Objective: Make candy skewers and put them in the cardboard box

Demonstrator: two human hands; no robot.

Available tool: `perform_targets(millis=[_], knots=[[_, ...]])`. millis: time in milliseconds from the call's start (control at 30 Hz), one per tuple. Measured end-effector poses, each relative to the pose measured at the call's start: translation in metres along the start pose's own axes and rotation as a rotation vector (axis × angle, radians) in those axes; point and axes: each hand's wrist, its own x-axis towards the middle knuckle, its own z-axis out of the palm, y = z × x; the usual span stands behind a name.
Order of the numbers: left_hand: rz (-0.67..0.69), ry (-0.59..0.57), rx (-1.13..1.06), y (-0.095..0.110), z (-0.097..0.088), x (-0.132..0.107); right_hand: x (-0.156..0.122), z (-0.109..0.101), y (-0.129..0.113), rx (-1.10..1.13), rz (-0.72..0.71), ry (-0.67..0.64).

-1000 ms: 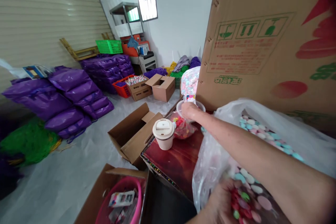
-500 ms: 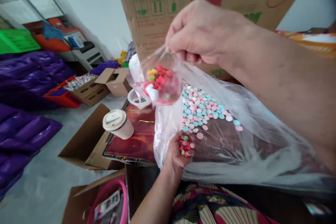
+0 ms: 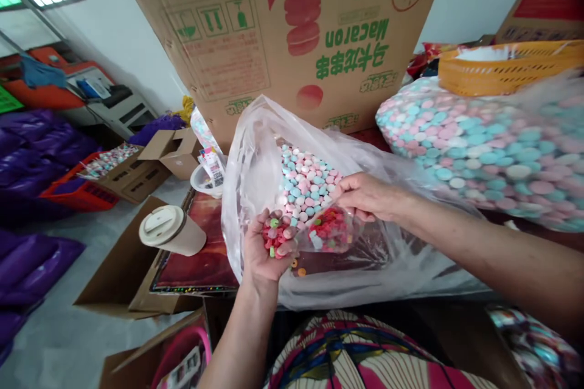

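My left hand (image 3: pixel 266 250) is cupped palm up, holding a small heap of red, pink and green beads (image 3: pixel 274 236). My right hand (image 3: pixel 365 197) pinches the top of a small clear bag of red beads (image 3: pixel 329 230) right beside the left palm. Both hands hover over the mouth of a large clear plastic bag (image 3: pixel 255 164) that holds several pink, blue and white round pieces (image 3: pixel 306 182). One or two loose beads lie on the plastic below my left hand.
A tall cardboard box (image 3: pixel 283 30) stands behind. A lidded paper cup (image 3: pixel 170 231) sits on the dark red table (image 3: pixel 201 261). A big full bag of pastel pieces (image 3: pixel 479 146) and an orange basket (image 3: pixel 506 67) lie right. Open cartons and purple sacks sit on the floor left.
My right hand has come down from up high with the small bag, now next to the left palm. The view has swung right, showing the full bag and basket.
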Motion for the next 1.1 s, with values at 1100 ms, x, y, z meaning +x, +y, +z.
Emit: perform_targets(millis=[1100], knots=[[0.417,-0.535,1.637,-0.025,0.05,0.048,-0.004,-0.017,0.045,-0.188,-0.215,0.059]])
